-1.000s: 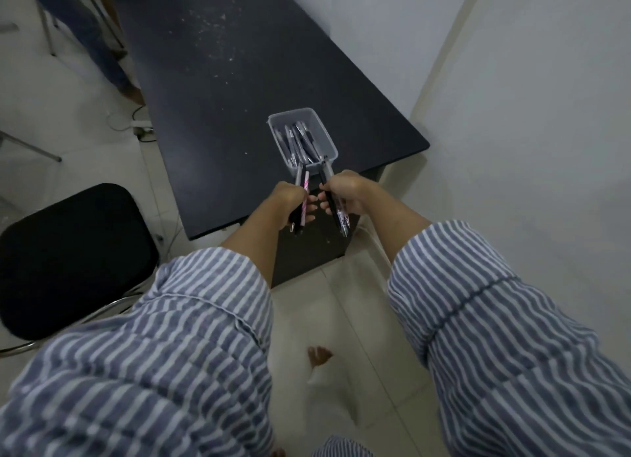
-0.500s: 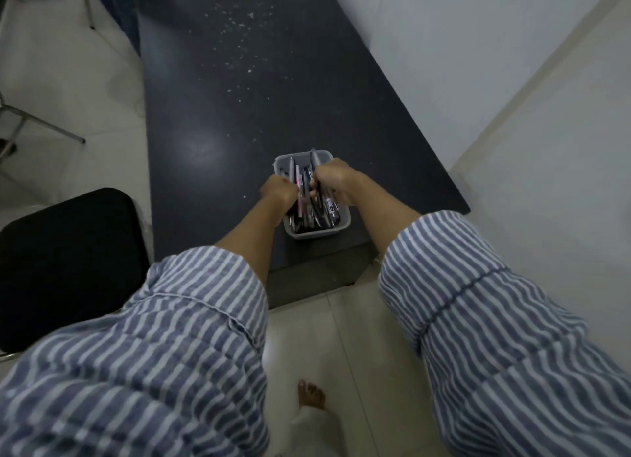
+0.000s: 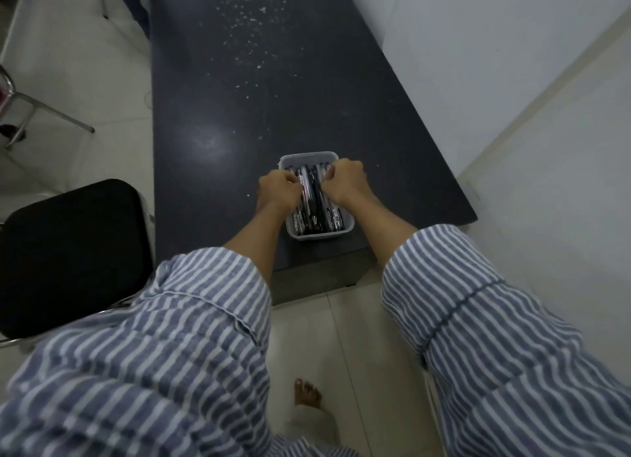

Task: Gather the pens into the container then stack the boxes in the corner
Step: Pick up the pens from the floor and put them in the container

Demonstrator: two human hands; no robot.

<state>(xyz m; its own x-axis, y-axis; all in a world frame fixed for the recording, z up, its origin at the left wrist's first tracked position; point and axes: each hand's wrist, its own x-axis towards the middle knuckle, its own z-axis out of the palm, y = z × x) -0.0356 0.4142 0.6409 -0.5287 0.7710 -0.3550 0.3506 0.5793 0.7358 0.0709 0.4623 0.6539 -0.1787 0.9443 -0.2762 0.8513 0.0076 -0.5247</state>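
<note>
Translucent plastic container (image 3: 316,229) sits near the front right corner of the dark desk (image 3: 211,115), filled with pens (image 3: 312,200). Left hand (image 3: 278,188) and right hand (image 3: 345,180) rest over it, fingers curled; whether either grip holds a pen cannot be told.

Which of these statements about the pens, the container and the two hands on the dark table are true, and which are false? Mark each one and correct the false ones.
1. The pens lie inside the clear container. True.
2. The container stands on the floor. False: it stands on the dark table, near its close edge.
3. Both the left hand and the right hand are over the container. True.
4. Loose pens lie scattered across the table. False: only pale specks show there.
5. A stack of boxes stands beside the container. False: no boxes are in view.
</note>
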